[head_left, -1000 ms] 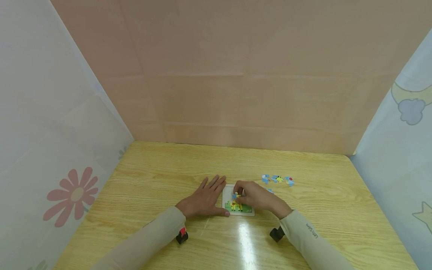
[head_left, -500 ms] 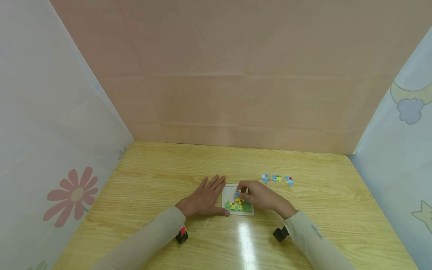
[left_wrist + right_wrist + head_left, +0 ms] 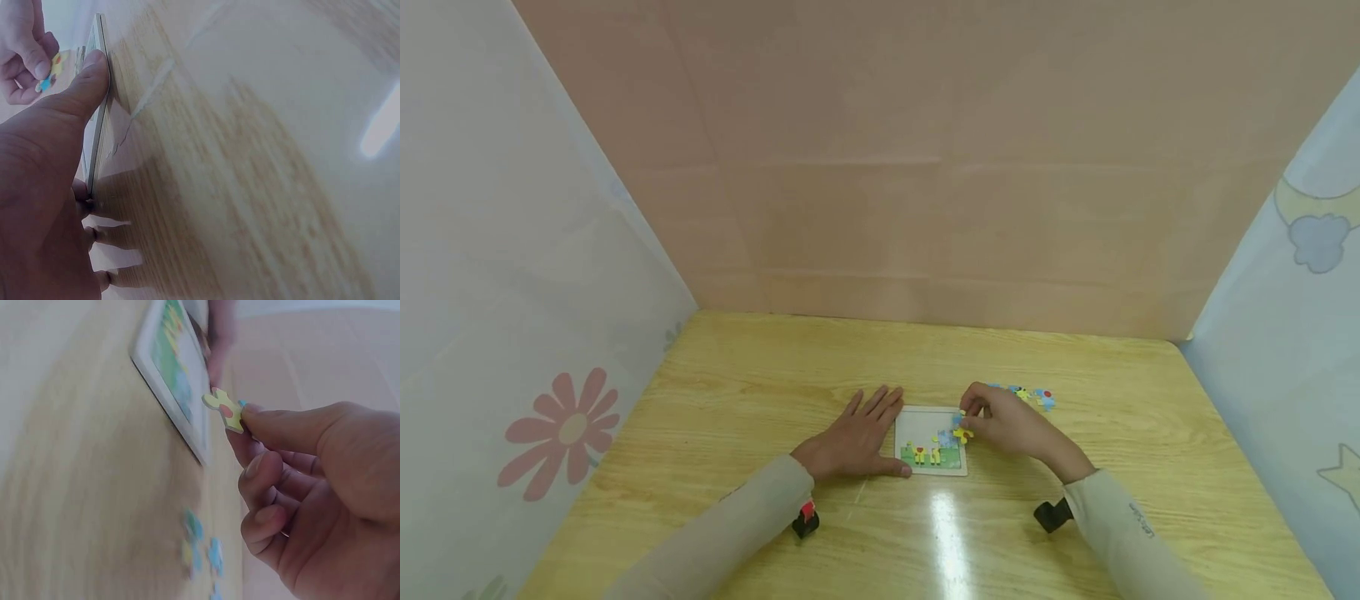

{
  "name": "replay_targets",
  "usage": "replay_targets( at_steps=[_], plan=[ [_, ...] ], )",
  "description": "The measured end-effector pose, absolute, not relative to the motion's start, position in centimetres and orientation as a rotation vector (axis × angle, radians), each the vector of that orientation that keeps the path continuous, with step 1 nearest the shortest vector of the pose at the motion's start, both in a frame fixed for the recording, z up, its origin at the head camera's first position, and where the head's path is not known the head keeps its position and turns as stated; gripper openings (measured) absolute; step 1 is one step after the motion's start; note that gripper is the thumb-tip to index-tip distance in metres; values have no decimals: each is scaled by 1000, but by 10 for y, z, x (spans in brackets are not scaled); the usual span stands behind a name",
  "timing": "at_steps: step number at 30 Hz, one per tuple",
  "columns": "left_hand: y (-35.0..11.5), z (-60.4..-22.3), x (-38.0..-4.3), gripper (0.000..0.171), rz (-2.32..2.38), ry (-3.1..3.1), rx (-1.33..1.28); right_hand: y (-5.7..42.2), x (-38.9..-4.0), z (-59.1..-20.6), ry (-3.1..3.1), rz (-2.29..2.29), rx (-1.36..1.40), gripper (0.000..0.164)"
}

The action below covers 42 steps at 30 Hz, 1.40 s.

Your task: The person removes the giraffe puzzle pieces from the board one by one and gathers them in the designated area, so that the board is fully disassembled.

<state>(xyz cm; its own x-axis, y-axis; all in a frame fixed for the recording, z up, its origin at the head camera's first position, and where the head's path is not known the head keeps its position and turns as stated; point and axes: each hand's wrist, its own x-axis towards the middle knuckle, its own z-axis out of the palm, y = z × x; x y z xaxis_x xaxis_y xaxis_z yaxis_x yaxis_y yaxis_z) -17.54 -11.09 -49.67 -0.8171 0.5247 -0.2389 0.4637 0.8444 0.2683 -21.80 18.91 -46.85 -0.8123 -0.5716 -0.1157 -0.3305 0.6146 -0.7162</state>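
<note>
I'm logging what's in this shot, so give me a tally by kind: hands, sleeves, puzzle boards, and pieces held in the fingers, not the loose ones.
Hands: 2, the left hand and right hand
Sleeves: 2, the left sleeve and right sleeve
Puzzle board: 1
Held puzzle piece: 1
Total: 6

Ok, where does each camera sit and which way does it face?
Head: on the head, facing forward and down over the table and puzzle tray; left hand, right hand, sleeves show.
Left wrist: on that wrist, facing past the thumb toward table and tray; both hands show.
Right wrist: on that wrist, facing the pinched puzzle piece and tray; both hands show, the left partly.
Wrist views share tray and piece.
</note>
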Motion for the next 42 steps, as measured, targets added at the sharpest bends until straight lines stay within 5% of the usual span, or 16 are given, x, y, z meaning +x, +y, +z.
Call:
replay_targets(
  at_steps=[24, 42],
  plan=[
    [-110, -492, -175, 113, 337, 2711, 745, 264, -218, -464, 2649, -1002, -587, 13],
    [-111, -498, -177, 112, 327, 2716, 752, 278, -228, -489, 2729, -939, -577, 13]
  ],
)
